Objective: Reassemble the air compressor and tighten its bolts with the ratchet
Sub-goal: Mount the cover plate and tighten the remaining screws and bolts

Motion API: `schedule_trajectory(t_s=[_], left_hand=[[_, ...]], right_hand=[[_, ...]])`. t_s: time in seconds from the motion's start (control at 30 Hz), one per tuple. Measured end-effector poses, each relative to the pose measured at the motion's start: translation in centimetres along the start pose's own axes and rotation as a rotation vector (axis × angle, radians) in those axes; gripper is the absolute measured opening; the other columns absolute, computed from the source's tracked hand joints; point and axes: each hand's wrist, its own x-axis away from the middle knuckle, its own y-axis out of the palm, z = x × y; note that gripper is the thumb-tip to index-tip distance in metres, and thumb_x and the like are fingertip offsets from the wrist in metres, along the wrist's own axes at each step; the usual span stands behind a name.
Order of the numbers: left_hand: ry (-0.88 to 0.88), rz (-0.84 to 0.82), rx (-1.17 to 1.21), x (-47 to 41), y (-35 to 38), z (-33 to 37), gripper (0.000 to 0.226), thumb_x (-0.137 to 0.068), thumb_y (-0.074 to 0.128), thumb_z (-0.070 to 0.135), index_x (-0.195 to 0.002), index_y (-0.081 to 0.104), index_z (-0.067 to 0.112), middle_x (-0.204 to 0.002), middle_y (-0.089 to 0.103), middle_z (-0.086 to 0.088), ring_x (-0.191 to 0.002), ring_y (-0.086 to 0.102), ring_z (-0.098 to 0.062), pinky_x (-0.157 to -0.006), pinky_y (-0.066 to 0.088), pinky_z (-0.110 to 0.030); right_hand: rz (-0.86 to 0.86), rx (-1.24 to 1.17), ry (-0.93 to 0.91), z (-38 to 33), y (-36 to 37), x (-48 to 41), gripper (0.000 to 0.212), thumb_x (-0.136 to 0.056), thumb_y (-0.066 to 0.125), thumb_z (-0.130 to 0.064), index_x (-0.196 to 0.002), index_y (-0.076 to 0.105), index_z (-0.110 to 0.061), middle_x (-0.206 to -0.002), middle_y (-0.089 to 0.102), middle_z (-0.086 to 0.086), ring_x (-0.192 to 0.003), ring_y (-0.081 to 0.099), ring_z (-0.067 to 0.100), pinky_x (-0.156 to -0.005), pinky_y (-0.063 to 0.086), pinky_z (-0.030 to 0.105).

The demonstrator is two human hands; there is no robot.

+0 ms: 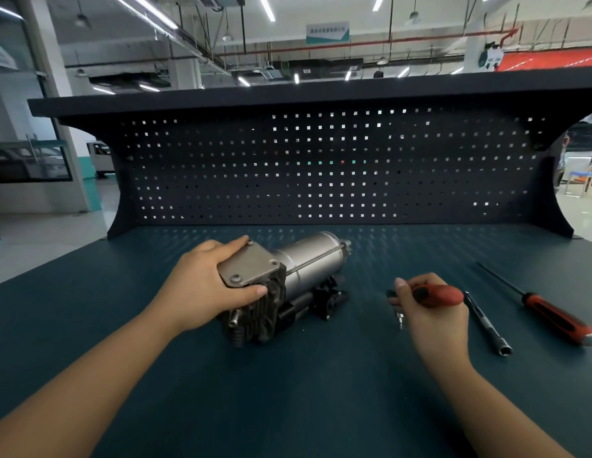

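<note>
The air compressor (301, 276) lies on its side on the dark green bench, its silver motor cylinder pointing away to the right and its finned head near me. A grey cover plate (250, 264) with bolts at its corners sits on the head. My left hand (205, 285) grips the head end, fingers on the far edge of the plate and thumb on the near side. My right hand (426, 312) holds the ratchet (436, 294) by its red and black handle, to the right of the compressor. The ratchet's head is mostly hidden by my fingers.
A long thin socket extension (486, 323) lies right of my right hand. Farther right lies a screwdriver (549, 312) with a red and black handle. A black pegboard (321, 166) under a shelf closes off the back of the bench (288, 391).
</note>
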Motion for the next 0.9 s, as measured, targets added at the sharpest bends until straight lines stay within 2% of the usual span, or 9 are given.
schedule_trajectory(t_s=[0.13,0.23,0.3,0.37,0.43,0.53,0.6,0.73,0.9], left_hand=[[0.072,-0.019,0.080,-0.2,0.1,-0.4,0.082,-0.059,0.084,0.043,-0.134,0.050,0.033,-0.106,0.053,0.016,-0.095,0.051,0.007,-0.075,0.034,0.001],[0.121,-0.075,0.144,-0.4,0.3,-0.1,0.085,-0.056,0.082,0.054,-0.132,0.049,0.037,-0.109,0.054,0.016,-0.097,0.051,0.009,-0.078,0.035,-0.001],[0.139,-0.117,0.194,-0.7,0.5,0.1,0.084,-0.055,0.080,0.053,-0.131,0.050,0.037,-0.111,0.054,0.015,-0.098,0.052,0.007,-0.080,0.037,-0.003],[0.155,-0.144,0.245,-0.9,0.8,0.2,0.080,-0.057,0.085,0.047,-0.129,0.050,0.041,-0.113,0.055,0.013,-0.099,0.054,0.004,-0.082,0.039,-0.005],[0.176,-0.163,0.289,-1.1,1.1,0.4,0.076,-0.057,0.083,0.043,-0.125,0.050,0.045,-0.113,0.056,0.012,-0.100,0.055,0.003,-0.083,0.039,-0.007],[0.202,-0.186,0.319,-1.5,1.8,1.1,0.076,-0.057,0.081,0.044,-0.125,0.048,0.048,-0.115,0.056,0.016,-0.103,0.054,0.005,-0.088,0.040,-0.010],[0.199,-0.183,0.358,-1.5,2.3,1.5,0.083,-0.055,0.086,0.047,-0.127,0.046,0.048,-0.120,0.055,0.019,-0.107,0.053,0.007,-0.094,0.041,-0.013],[0.119,-0.076,0.526,-0.5,4.1,1.7,0.094,-0.050,0.078,0.056,-0.131,0.030,0.060,-0.119,0.050,0.031,-0.112,0.050,0.011,-0.091,0.038,-0.003],[0.064,-0.033,0.775,1.8,5.7,0.9,0.099,-0.048,0.065,0.082,-0.133,0.023,0.055,-0.128,0.047,0.035,-0.122,0.045,0.010,-0.099,0.038,-0.012]], right_hand=[[0.063,0.035,-0.207,-0.4,-0.2,0.3,0.023,-0.086,0.068,-0.020,-0.067,0.057,-0.027,-0.068,0.062,-0.001,-0.065,0.059,0.011,-0.060,0.044,0.012],[0.073,0.149,-0.533,-1.4,-0.4,0.4,0.012,-0.082,0.070,-0.001,-0.080,0.065,-0.012,-0.081,0.062,0.002,-0.075,0.055,0.009,-0.074,0.042,0.011],[0.065,0.192,-0.634,-1.4,-0.4,0.3,0.022,-0.076,0.069,0.014,-0.091,0.067,-0.003,-0.097,0.060,0.010,-0.092,0.055,0.008,-0.087,0.041,0.007],[-0.046,0.121,-0.636,-1.2,-0.3,0.3,0.054,-0.069,0.062,0.031,-0.107,0.062,-0.007,-0.116,0.056,0.019,-0.112,0.052,0.010,-0.097,0.044,0.018],[-0.157,0.188,-0.720,-1.1,0.0,0.5,0.070,-0.063,0.057,0.039,-0.117,0.057,-0.006,-0.130,0.049,0.027,-0.126,0.045,0.031,-0.103,0.042,0.039],[-0.125,0.318,-0.897,-0.9,0.9,0.7,0.049,-0.069,0.064,0.014,-0.117,0.060,0.002,-0.131,0.048,0.021,-0.132,0.035,0.035,-0.111,0.035,0.035],[-0.167,0.322,-0.879,-1.6,1.9,1.2,0.045,-0.074,0.064,0.002,-0.119,0.060,0.005,-0.134,0.046,0.012,-0.134,0.034,0.031,-0.105,0.041,0.048],[-0.235,0.556,-0.945,-1.8,2.4,1.3,0.045,-0.085,0.059,-0.027,-0.118,0.063,0.004,-0.128,0.057,0.011,-0.120,0.053,0.039,-0.105,0.031,0.060],[-0.193,0.541,-0.906,-1.9,2.4,1.3,0.043,-0.078,0.070,-0.017,-0.115,0.065,0.005,-0.120,0.063,0.020,-0.118,0.054,0.044,-0.104,0.032,0.060]])
